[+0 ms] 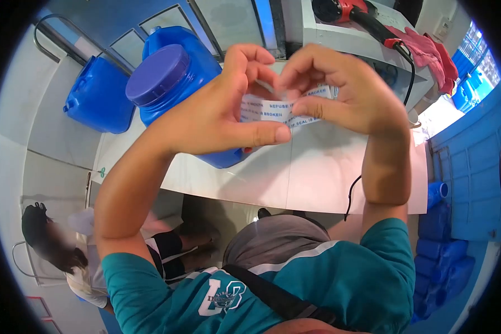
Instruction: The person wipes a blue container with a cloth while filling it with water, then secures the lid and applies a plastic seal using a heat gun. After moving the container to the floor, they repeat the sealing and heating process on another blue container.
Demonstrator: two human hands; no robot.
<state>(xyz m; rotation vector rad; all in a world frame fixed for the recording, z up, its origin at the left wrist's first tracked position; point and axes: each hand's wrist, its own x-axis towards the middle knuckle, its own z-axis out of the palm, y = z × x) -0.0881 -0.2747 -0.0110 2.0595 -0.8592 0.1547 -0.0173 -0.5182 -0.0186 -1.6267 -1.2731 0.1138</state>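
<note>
Two hands meet over a white worktop (317, 178), and between them is a thin seal band (273, 109), clear and white plastic with blue lettering that warns to refuse the product if the seal is broken. Going from the left: another person crouches low beside the bench (55, 245), apart from the work. Up on the far side of the top stands a blue jerrycan (97, 94), and nearer, a large blue jar (175, 78) with a wide screw lid, directly behind the left hand (217, 114). That hand is curled, thumb stretched flat under the band and fingertips pinching its left end. The right hand (350, 92) pinches the other end between thumb and forefinger, the rest of its fingers arched over. The band is held in the air just in front of the jar's shoulder, slightly crumpled, printed side toward the camera.

By my judgement the step in hand is opening or straightening the band between both grips; whether it is a flat strip or a sleeve cannot be told. The next move calls for a gentle, even pull so the thin film spreads without tearing. Farther right on a shelf lie a red heat gun (345, 11) with its black cord and a pink cloth (428, 53), and blue containers (445, 261) are stacked low at the right edge
</note>
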